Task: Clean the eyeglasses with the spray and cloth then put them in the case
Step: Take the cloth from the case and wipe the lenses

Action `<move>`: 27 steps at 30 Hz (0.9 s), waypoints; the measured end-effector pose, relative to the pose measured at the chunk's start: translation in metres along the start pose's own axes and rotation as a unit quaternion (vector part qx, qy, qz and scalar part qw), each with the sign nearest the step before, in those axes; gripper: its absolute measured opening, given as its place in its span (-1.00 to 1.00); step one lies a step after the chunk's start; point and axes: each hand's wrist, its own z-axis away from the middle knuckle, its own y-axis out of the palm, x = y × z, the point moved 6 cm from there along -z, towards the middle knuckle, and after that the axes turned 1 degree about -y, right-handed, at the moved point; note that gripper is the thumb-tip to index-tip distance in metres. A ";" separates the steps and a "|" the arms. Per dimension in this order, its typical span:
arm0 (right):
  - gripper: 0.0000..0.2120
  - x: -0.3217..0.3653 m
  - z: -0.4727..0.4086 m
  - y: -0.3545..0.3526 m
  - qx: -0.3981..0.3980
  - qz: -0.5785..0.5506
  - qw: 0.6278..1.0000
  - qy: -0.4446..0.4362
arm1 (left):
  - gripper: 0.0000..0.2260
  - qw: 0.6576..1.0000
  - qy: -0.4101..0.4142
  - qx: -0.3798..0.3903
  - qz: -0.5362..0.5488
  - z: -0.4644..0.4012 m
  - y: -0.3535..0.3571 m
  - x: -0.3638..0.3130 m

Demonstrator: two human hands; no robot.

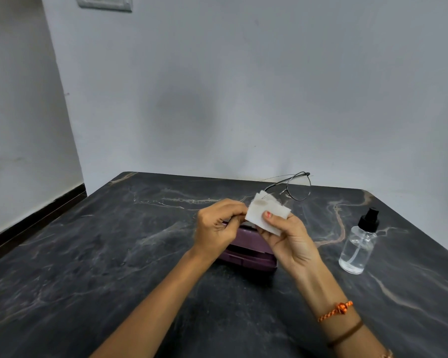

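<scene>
Eyeglasses (pixel 294 188) held above the bench (pixel 88 254), long axis rising from lower left to upper right. Right hand (pixel 287 239) pinches the white cloth (pixel 265 215) over one lens; left hand (pixel 217 226) grip curled at the frame's left end. Purple case (pixel 246 251) lies below; spray bottle (pixel 357 246) upright, right.

You face a dark marble-patterned table (pixel 88 254) with pale veins, pushed up to a plain whitish wall (pixel 243 86). A switch plate (pixel 105 2) sits high on that wall. At your left, a black skirting board (pixel 34 213) runs along the side wall's base.
</scene>
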 end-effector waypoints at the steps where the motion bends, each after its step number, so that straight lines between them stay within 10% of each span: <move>1: -0.63 0.002 0.000 0.000 -0.001 0.028 1.000 -0.003 | -0.83 1.000 0.002 -0.004 -0.002 0.000 0.000 0.000; 17: -0.61 0.002 0.002 0.002 -0.026 -0.083 0.996 -0.014 | -0.84 1.000 -0.005 0.021 0.013 0.001 0.004 -0.002; 27: -0.50 0.016 0.004 -0.008 -0.081 0.080 0.992 -0.055 | -0.88 0.999 0.011 0.045 0.010 0.003 0.011 -0.006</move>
